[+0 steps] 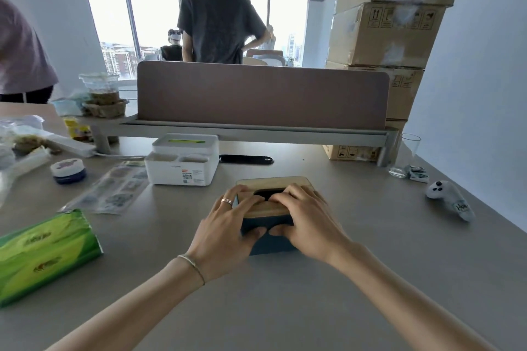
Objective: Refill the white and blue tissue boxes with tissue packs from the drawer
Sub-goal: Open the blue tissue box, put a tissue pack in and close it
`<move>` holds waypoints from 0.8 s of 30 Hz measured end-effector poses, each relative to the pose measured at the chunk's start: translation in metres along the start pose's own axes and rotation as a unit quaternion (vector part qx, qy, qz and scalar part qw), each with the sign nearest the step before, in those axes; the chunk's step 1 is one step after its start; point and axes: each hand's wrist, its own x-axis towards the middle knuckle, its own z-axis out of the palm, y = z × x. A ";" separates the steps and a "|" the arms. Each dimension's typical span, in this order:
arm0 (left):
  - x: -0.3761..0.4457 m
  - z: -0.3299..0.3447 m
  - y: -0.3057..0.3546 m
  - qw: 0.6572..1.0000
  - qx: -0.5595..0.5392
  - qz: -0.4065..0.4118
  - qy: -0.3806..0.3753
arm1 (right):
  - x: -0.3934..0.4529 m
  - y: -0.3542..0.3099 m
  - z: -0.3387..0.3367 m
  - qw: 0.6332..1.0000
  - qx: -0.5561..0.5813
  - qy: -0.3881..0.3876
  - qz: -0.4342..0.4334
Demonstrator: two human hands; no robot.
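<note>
The blue tissue box [271, 245] with a wooden lid [273, 181] stands at the middle of the desk. My left hand [228, 225] and my right hand [308, 216] both grip it, fingers lying over the lid's dark slot and thumbs pressed on the blue front wall. Behind it to the left stands the white tissue box [182, 171], where green shows through the top slot. A green tissue pack [45, 253] lies on the desk at the near left. The drawer is out of view.
A black pen [246, 159] lies behind the blue box. At left are a blue jar [68, 171], plastic sleeves [114, 188] and food clutter. A glass [406, 157] and a small plush toy [450, 199] sit at right. A brown divider [262, 94] and stacked cartons [387, 34] bound the back; a person stands beyond.
</note>
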 end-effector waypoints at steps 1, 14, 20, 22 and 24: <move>-0.001 0.001 0.000 1.000 -0.002 -0.002 -0.004 | -0.001 0.000 0.002 1.000 0.001 -0.005 0.003; 0.013 0.021 -0.044 0.933 -0.312 -0.110 -0.143 | 0.024 0.005 -0.007 0.997 0.032 -0.061 0.039; 0.024 0.036 -0.050 0.876 -0.431 -0.112 -0.187 | 0.048 -0.002 -0.001 0.987 -0.010 -0.145 0.064; 0.025 0.040 -0.051 0.884 -0.422 -0.110 -0.170 | 0.047 -0.002 0.004 0.990 -0.028 -0.126 0.062; 0.025 0.043 -0.052 0.898 -0.399 -0.098 -0.157 | 0.043 -0.003 0.007 0.994 -0.039 -0.088 0.056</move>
